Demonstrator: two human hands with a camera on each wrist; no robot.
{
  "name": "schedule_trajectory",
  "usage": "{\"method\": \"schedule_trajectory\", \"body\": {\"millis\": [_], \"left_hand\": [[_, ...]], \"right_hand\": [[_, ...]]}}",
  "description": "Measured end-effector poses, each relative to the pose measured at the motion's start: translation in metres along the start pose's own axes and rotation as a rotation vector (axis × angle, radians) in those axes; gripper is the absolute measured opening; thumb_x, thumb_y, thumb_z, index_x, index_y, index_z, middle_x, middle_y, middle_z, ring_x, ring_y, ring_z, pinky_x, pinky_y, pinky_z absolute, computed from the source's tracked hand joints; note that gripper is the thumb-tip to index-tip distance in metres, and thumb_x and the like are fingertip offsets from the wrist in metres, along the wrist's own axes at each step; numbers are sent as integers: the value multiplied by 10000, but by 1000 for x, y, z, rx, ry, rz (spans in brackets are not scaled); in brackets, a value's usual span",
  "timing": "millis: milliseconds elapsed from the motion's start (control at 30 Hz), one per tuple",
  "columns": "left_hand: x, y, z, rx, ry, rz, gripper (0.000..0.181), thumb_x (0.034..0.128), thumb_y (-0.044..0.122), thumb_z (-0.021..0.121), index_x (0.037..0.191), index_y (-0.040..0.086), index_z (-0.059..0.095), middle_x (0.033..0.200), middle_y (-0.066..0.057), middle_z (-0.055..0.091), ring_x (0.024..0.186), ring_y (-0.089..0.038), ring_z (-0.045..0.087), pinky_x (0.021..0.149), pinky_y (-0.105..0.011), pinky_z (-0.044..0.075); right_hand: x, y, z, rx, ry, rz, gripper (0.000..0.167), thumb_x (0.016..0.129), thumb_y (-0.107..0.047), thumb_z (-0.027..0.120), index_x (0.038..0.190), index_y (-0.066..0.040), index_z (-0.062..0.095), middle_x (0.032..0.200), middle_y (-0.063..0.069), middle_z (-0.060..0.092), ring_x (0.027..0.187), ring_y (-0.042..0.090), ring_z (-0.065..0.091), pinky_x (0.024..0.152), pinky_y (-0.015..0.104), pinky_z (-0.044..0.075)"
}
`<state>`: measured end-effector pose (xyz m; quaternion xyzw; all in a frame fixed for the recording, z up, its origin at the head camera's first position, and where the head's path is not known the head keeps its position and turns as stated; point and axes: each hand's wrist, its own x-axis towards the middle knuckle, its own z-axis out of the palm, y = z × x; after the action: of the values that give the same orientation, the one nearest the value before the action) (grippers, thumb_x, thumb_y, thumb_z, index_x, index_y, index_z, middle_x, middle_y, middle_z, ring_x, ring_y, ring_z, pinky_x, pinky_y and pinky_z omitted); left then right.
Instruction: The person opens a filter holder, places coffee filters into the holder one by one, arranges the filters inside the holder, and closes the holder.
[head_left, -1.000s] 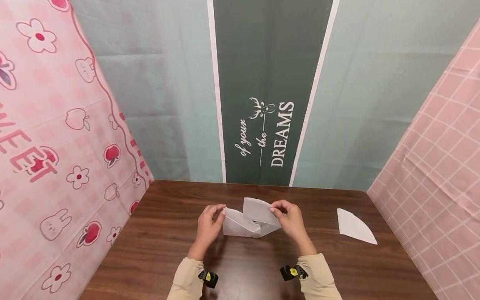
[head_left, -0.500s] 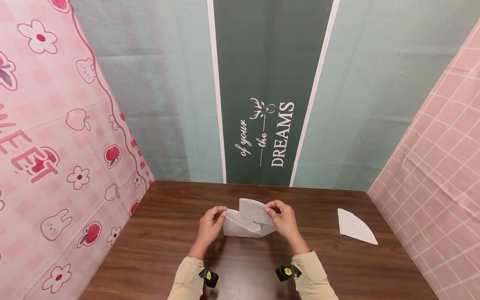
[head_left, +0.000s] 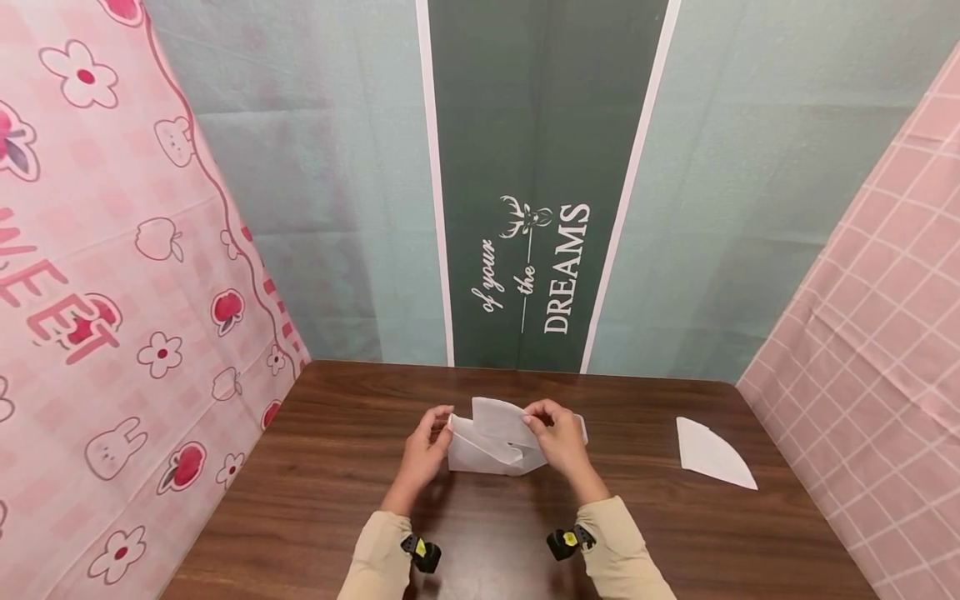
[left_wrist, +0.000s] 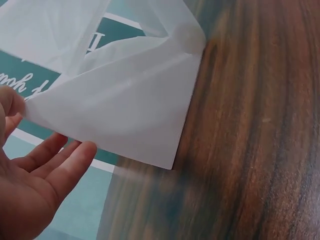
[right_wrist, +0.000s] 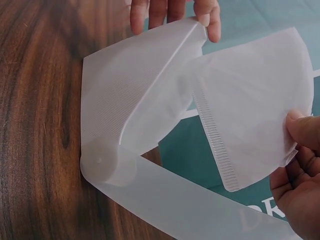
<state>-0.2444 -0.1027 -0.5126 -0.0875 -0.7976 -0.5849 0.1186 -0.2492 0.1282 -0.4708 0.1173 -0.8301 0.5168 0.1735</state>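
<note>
A white folded holder (head_left: pixel 476 454) stands on the table, its two leaves joined at a round pivot (right_wrist: pixel 102 160). At its upper left corner, my left hand (head_left: pixel 423 450) pinches the edge between thumb and finger; the other fingers lie loosely against it in the left wrist view. My right hand (head_left: pixel 558 437) pinches the curved edge of a white fan-shaped paper filter (right_wrist: pixel 250 95) with a crimped side. The filter is tilted above the gap between the leaves. Its narrow end overlaps the left leaf (right_wrist: pixel 130 80); whether they touch I cannot tell. The other leaf (right_wrist: pixel 190 200) passes below it.
Another white fan-shaped filter (head_left: pixel 712 454) lies flat at the right of the brown wooden table (head_left: pixel 300 500). A green and teal cloth (head_left: pixel 555 125) hangs behind, with pink patterned cloths at the left (head_left: pixel 172 275) and right (head_left: pixel 885 317).
My right hand has moved left with the filter, and the far end of the right leaf now shows beyond that hand. My left hand keeps its pinch with hardly any movement.
</note>
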Motion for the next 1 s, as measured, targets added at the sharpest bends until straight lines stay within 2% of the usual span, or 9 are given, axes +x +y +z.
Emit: {"method": "schedule_trajectory", "body": {"millis": [133, 267, 500, 767, 1000], "left_hand": [[0, -2, 1, 78, 14, 86, 254, 923, 88, 538, 1173, 100, 585, 1057, -112, 618, 957, -248, 585, 783, -363, 483], [0, -4, 1, 84, 25, 111, 244, 916, 85, 545, 1154, 68, 593, 1046, -104, 623, 949, -249, 588, 787, -365, 483], [-1, -1, 0, 74, 3, 89, 243, 925, 82, 541, 1163, 68, 583, 1039, -102, 619, 952, -248, 583, 792, -372, 480], [-1, -1, -2, 53, -15, 82, 243, 940, 94, 538, 1180, 74, 571, 1072, -133, 611, 976, -279, 577, 799, -401, 478], [-1, -2, -3, 38, -23, 28, 239, 939, 138, 549, 1167, 67, 559, 1055, -155, 604, 904, -271, 595, 646, -286, 509]], "right_hand": [[1, 1, 3, 5, 0, -11, 51, 809, -9, 698, 811, -34, 653, 725, 9, 591, 676, 178, 507, 595, 261, 428], [2, 3, 6, 11, 12, -29, 56, 795, -14, 712, 806, -34, 661, 728, 11, 603, 674, 174, 512, 590, 257, 431], [2, 6, 13, -27, 33, -51, 71, 777, -30, 737, 798, -63, 677, 737, -4, 625, 668, 151, 530, 594, 252, 449], [2, 7, 22, -62, 22, -77, 91, 751, -29, 761, 795, -81, 701, 760, -10, 646, 674, 143, 555, 602, 260, 482], [1, 7, 29, -129, 12, -161, 110, 727, -30, 784, 752, -92, 696, 734, -31, 627, 644, 111, 570, 577, 250, 493]]}}
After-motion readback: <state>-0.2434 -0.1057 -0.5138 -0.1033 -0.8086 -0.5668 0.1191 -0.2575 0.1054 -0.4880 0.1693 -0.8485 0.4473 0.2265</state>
